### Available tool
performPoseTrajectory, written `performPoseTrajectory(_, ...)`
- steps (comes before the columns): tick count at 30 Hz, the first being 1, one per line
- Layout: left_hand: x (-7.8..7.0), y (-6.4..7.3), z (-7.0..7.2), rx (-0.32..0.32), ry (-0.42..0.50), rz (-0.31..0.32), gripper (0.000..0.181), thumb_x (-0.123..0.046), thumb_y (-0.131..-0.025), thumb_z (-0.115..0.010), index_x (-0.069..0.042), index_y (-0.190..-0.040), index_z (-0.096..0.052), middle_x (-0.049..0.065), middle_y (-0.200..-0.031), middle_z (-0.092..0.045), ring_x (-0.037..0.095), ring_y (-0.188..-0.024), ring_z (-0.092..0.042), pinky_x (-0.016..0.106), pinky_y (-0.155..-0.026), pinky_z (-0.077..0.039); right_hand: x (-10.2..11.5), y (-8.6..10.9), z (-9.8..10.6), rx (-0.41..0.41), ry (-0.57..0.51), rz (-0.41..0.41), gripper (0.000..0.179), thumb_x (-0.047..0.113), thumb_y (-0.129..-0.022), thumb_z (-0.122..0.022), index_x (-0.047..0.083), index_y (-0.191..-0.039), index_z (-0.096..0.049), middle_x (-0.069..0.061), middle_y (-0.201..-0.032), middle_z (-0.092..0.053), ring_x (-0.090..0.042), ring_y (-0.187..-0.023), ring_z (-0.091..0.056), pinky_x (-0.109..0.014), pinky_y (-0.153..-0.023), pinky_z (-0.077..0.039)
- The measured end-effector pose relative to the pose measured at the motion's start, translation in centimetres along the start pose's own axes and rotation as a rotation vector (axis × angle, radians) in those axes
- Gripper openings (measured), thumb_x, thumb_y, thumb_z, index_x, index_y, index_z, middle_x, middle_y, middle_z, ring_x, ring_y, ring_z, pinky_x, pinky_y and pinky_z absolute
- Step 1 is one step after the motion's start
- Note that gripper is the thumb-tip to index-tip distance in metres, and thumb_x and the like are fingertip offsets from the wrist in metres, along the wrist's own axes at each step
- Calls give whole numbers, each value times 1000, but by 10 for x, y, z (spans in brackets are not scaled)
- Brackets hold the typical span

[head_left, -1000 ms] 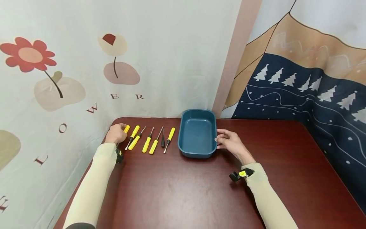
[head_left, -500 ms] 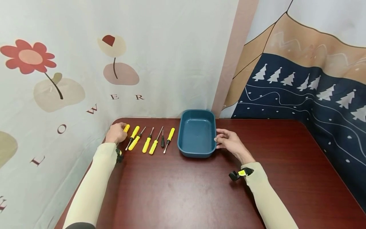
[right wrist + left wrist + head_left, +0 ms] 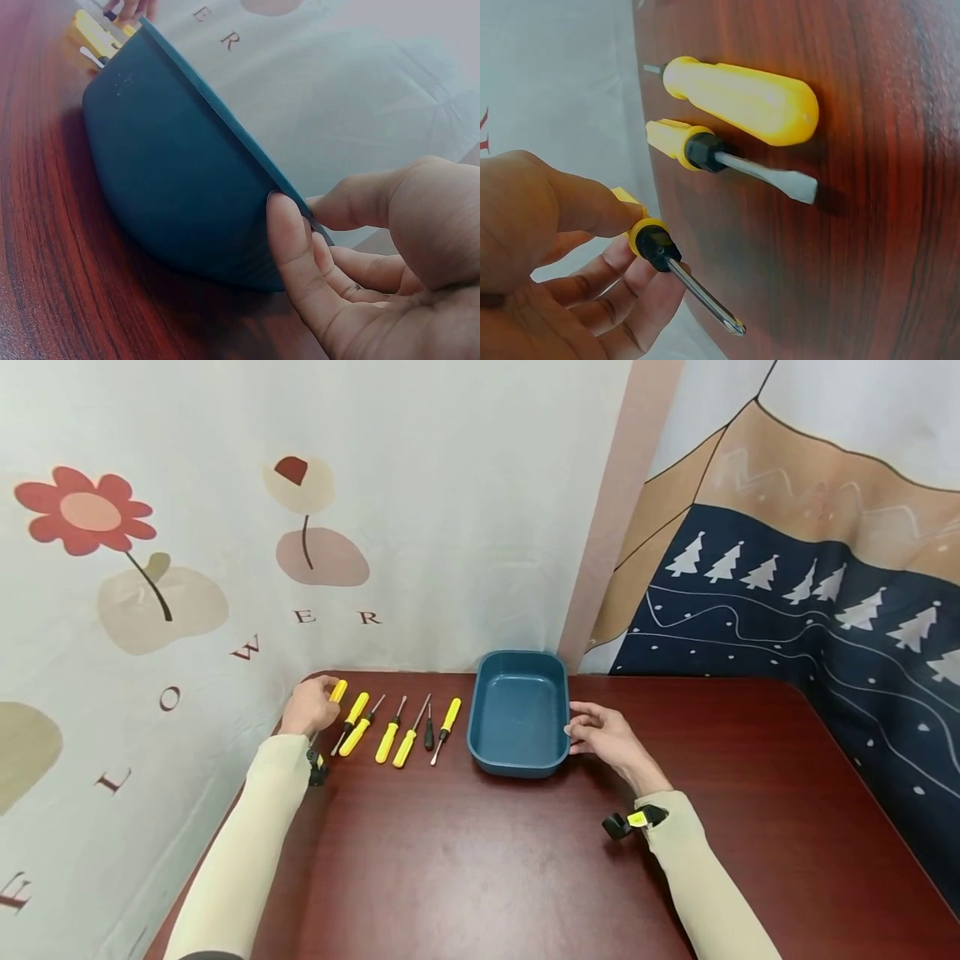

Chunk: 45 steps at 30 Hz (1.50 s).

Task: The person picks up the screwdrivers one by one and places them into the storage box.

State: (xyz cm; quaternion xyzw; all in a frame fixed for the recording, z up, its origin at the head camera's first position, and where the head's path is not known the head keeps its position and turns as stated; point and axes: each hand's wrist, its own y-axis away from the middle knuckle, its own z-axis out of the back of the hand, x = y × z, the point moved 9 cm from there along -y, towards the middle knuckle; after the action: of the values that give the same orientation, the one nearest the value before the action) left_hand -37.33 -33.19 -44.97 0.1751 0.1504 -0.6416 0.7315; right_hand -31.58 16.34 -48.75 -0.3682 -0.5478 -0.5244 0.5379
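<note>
At the far left of the table, my left hand (image 3: 310, 706) pinches a screwdriver (image 3: 656, 244) by its yellow handle, thumb on one side and fingers on the other. Its bare metal shaft points back toward the wrist, and the cross-shaped tip shows in the left wrist view. Beside it lie a flat-blade yellow screwdriver (image 3: 697, 148) and another yellow-handled screwdriver (image 3: 742, 97). A deep blue rectangular bin (image 3: 520, 722) stands right of the row, with nothing inside. My right hand (image 3: 609, 739) holds its right rim between thumb and fingers.
Several more screwdrivers lie side by side between left hand and bin, among them a small black one (image 3: 429, 733). The dark red wooden table (image 3: 465, 860) ends at a printed curtain (image 3: 450, 527) behind and to the left.
My left hand has risen slightly with the screwdriver, whose shaft shows more. The head view has shifted a little. The right hand and the bin have stayed put.
</note>
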Motion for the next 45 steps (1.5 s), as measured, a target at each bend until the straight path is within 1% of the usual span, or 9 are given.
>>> performPoseTrajectory(4, -4, 4, 1, -3, 26, 8, 56, -4, -89, -55, 1, -145, -52, 28, -119, -63, 38, -97, -62, 42, -73, -51, -2, 0, 0, -5, -3, -7, 54, 5, -99, -62, 0, -150, -46, -10, -102, -61, -23, -88, -68, -28, -74, -63)
performPoseTrajectory(9, -9, 9, 0, -6, 60, 8, 55, -5, -92, -55, 0, -146, -51, 26, -118, -63, 36, -94, -62, 37, -69, -50, -3, 1, 0, -6, -11, -15, 54, 4, -98, -62, 2, -150, -47, -10, -102, -61, -20, -86, -68, -28, -74, -63)
performPoseTrajectory(15, -18, 10, 2, -43, 72, -38, 56, -3, -88, -55, -1, -145, -54, 23, -113, -63, 33, -89, -60, 34, -64, -47, -1, 0, 0, 0, -11, 0, 54, 4, -98, -62, 1, -150, -46, -9, -102, -61, -17, -84, -67, -27, -74, -63)
performPoseTrajectory(18, -22, 11, 2, -40, 84, -48, 58, 0, -87, -54, -1, -145, -53, 22, -111, -61, 32, -85, -58, 32, -62, -46, 0, 1, 0, 4, -13, 7, 55, 4, -98, -62, 0, -151, -46, -10, -102, -61, -17, -84, -67, -27, -74, -63)
performPoseTrajectory(22, -25, 13, -1, -27, 108, -40, 57, 0, -89, -54, -2, -147, -51, 23, -114, -59, 31, -84, -58, 31, -61, -46, 0, 0, -1, 6, -19, 8, 55, 3, -98, -62, 0, -150, -46, -9, -101, -61, -17, -84, -68, -27, -74, -63)
performPoseTrajectory(27, -30, 14, -4, -39, 126, -49, 56, 0, -91, -52, -3, -147, -52, 21, -114, -59, 30, -82, -57, 30, -60, -45, -1, 0, -2, 4, -28, 5, 55, 3, -98, -62, 0, -150, -46, -9, -102, -61, -19, -85, -69, -28, -73, -63)
performPoseTrajectory(35, -41, 18, -6, -43, 164, -69, 55, -1, -93, -53, -4, -148, -52, 21, -115, -58, 31, -86, -59, 31, -62, -49, -2, -1, -1, 2, -22, 7, 55, 3, -98, -62, 0, -150, -46, -10, -103, -61, -16, -83, -68, -28, -74, -63)
performPoseTrajectory(41, -50, 20, -7, -53, 177, -68, 52, -3, -95, -56, -4, -147, -54, 21, -115, -60, 31, -89, -60, 30, -66, -52, -2, 0, -1, 8, -24, 7, 56, 3, -98, -62, -1, -151, -44, -10, -103, -61, -14, -81, -68, -27, -73, -62)
performPoseTrajectory(45, -57, 22, -7, -58, 200, -70, 52, -3, -94, -57, -6, -146, -55, 20, -115, -60, 31, -87, -59, 31, -64, -51, -2, 1, -1, 5, -24, 7, 55, 3, -98, -62, -1, -150, -46, -10, -102, -61, -14, -80, -68, -27, -73, -63)
